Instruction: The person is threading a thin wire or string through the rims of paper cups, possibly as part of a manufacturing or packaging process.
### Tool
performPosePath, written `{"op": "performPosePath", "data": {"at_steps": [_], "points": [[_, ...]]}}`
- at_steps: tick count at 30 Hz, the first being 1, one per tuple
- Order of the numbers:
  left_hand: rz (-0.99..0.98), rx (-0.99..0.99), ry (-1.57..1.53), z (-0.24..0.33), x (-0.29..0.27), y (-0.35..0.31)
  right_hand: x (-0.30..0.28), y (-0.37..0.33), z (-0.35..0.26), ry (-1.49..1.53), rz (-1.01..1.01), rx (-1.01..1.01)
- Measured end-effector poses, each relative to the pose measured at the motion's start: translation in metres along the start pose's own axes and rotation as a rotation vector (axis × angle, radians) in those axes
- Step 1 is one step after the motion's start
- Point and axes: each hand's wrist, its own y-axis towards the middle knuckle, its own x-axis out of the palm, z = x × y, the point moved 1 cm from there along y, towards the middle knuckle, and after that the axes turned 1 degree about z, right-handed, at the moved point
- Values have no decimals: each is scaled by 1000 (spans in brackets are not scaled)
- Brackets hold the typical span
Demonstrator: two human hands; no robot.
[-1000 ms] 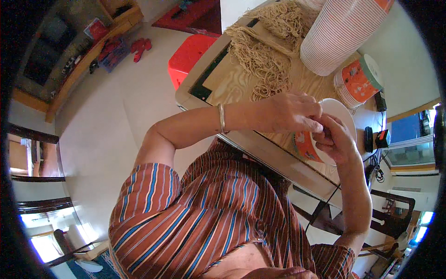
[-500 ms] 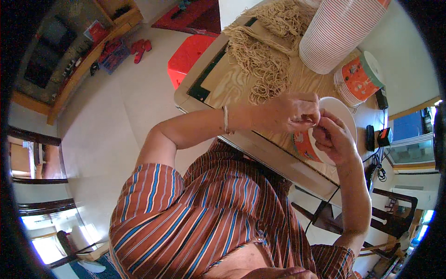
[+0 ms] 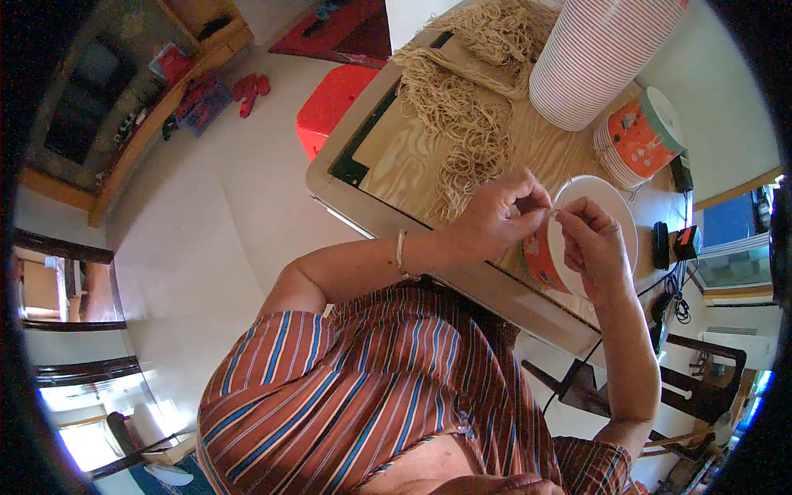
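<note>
My left hand [image 3: 502, 213] and my right hand [image 3: 596, 243] meet over the table's near right part, both closed in a pinch. Between their fingertips shows a thin pale strand [image 3: 552, 212], too small to make out fully. Just under them is a round paper tub [image 3: 541, 257] with an orange printed side and a broad white round face. My right hand covers part of that tub. Beside my left hand lies a loose heap of beige string [image 3: 477, 136], spreading toward the table's far end.
Tall nested stacks of white tubs with red rims [image 3: 598, 62] stand at the far right of the table [image 3: 396, 169]. A shorter orange tub stack [image 3: 635, 140] is nearer. Black cables [image 3: 678, 297] hang at the right edge. A red stool [image 3: 334, 107] stands left of the table.
My left hand has turned and dropped a little toward me, its fingers now more clearly pinched. The right hand stays almost in place, its fingertips meeting the left's.
</note>
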Motion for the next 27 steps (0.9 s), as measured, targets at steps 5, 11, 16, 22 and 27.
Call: {"op": "performPosePath", "data": {"at_steps": [5,11,16,22,27], "points": [[71,205,343,8,-1,10,4,-2,-2,-177,85,-97],[-70,237,411,12,-7,16,1,3,6,-384,171,-271],[-107,281,488,14,-8,21,3,0,6,-408,182,-388],[-121,191,424,14,-5,26,-2,5,8,-455,168,-398],[-176,48,244,2,-9,31,-3,5,11,-582,195,-445]]}}
